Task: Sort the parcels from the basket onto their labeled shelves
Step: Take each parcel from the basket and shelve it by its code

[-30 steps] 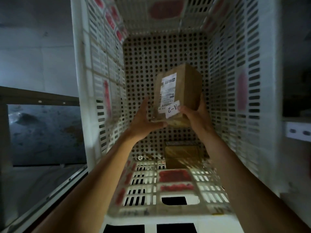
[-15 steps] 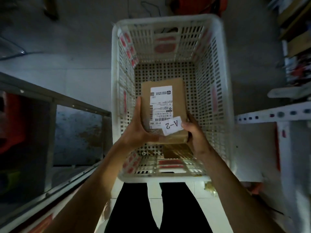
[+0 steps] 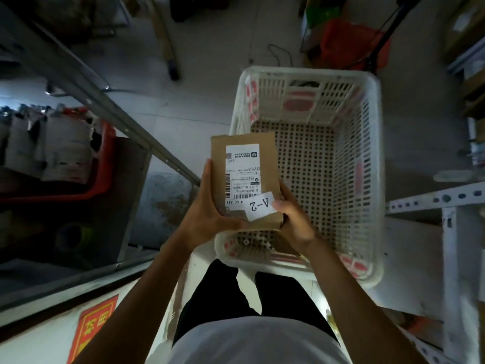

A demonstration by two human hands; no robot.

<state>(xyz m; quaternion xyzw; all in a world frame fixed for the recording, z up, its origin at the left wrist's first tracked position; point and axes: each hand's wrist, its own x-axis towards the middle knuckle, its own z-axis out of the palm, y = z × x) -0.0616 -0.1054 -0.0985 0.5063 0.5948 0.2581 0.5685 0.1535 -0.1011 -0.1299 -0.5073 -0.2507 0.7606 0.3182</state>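
From the head view, the parcel [image 3: 245, 179] is a flat brown cardboard box with a white shipping label and a white slip reading "A-2" at its near end. It is held above the near left rim of the white perforated basket [image 3: 372, 158]. The left hand [image 3: 207, 219] grasps the box's left edge, thumb lying across the near face. The right hand [image 3: 294, 219] grips the near right corner, thumb pressing on the slip. Both forearms reach forward from the body.
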